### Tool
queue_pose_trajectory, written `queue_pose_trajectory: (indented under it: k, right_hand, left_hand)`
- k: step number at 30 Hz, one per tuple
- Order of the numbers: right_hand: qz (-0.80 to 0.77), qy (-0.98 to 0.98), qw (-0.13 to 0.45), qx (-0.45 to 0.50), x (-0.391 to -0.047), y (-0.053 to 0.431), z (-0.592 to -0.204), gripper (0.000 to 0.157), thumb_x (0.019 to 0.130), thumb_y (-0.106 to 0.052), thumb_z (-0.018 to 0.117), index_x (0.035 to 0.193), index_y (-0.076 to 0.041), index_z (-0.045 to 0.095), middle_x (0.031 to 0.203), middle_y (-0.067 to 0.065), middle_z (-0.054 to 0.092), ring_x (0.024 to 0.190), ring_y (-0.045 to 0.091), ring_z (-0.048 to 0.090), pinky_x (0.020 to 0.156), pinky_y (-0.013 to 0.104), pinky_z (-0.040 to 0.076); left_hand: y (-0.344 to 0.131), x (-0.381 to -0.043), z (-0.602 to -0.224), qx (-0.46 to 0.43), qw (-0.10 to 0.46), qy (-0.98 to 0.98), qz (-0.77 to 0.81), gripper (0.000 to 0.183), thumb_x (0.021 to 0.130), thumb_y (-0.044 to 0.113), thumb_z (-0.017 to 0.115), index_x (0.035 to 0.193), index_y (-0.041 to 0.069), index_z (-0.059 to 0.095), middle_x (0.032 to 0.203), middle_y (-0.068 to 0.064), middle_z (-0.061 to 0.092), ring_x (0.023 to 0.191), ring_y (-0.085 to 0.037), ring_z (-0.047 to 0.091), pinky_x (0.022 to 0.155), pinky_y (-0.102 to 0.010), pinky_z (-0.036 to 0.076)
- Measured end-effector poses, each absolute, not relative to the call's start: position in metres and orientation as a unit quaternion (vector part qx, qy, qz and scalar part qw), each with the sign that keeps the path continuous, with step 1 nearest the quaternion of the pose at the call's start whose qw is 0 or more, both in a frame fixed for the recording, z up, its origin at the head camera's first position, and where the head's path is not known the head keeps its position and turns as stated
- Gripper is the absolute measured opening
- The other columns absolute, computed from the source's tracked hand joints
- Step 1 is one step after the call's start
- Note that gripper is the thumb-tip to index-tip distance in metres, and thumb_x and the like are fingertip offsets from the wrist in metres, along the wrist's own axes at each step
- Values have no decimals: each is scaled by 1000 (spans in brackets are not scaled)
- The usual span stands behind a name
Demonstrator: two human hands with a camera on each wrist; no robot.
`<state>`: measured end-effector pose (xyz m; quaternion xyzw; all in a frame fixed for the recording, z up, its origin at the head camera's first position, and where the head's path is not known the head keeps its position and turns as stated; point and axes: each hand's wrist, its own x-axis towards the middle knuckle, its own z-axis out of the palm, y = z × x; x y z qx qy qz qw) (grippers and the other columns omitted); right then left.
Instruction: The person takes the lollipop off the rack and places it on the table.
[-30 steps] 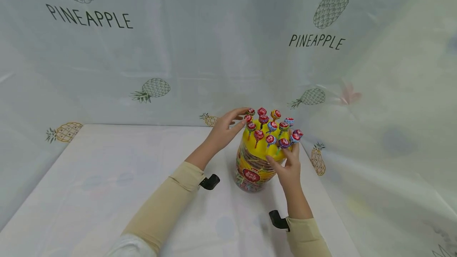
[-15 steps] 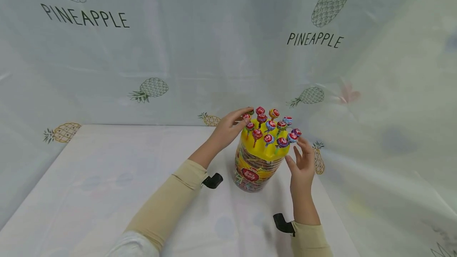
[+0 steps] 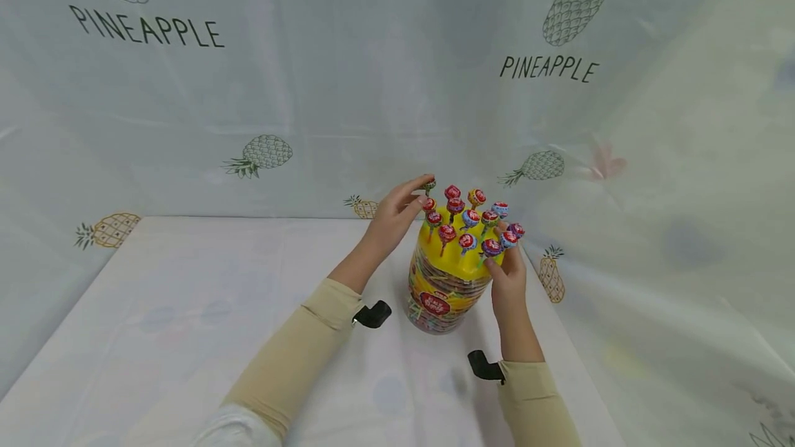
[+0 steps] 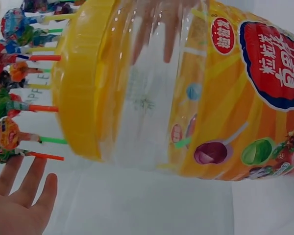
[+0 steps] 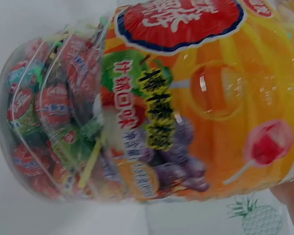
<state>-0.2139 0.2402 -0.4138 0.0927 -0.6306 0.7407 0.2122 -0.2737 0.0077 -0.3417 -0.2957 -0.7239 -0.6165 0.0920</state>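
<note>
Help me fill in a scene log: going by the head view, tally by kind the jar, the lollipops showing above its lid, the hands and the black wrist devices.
Jar: 1
Lollipops visible above the yellow lid: 14
Hands, left hand and right hand: 2
Black wrist devices: 2
Total: 19

Dim, even, greyish light fills the head view; soft shadow falls on the white cloth-covered tabletop [image 3: 217, 281]; glare streaks the clear cylindrical plastic jar [image 4: 186, 98]; the right wrist view looks blurred.
</note>
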Motion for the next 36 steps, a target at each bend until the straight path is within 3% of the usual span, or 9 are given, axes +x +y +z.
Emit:
queue_pose_trajectory:
  k: [12,15,23,29,36]
  right_hand:
    - [737,-619,244,117,-213,239,-425,53,97,-24,60,147,-18,43,153,4,33,136,25,35,105,25,37]
    - [740,-612,251,123,-214,239,-426,52,98,-24,60,146,-19,44,153,5,34,136,26,35,105,25,38]
    - [755,-582,267,143,-217,237,-427,52,98,-18,59,146,-9,42,152,8,34,134,27,38,105,26,38]
    - [764,-570,267,142,-218,235,-426,49,98,-15,59,145,-11,46,151,9,36,134,27,36,106,26,37]
    - [771,-564,260,138,-221,230,-429,51,97,-15,61,146,-13,46,152,8,36,133,28,38,105,27,39]
  left_hand:
    - [-24,-253,-369,-199,80,-679,-702,42,101,19,54,142,27,51,140,2,48,116,-21,57,99,-47,44]
    - [-27,-250,-383,-166,69,-691,-700,45,99,15,59,141,29,53,135,-1,50,112,-20,60,95,-45,47]
    - [-32,-242,-425,-89,26,-721,-687,55,90,3,67,140,22,54,123,-11,58,101,-24,66,81,-40,53]
    - [-29,-237,-456,-41,-1,-739,-673,56,86,-2,71,135,22,59,116,-13,62,90,-23,69,76,-37,52]
    - [-27,-234,-488,11,-21,-735,-678,56,82,-8,71,132,14,61,106,-14,64,79,-22,70,72,-32,53]
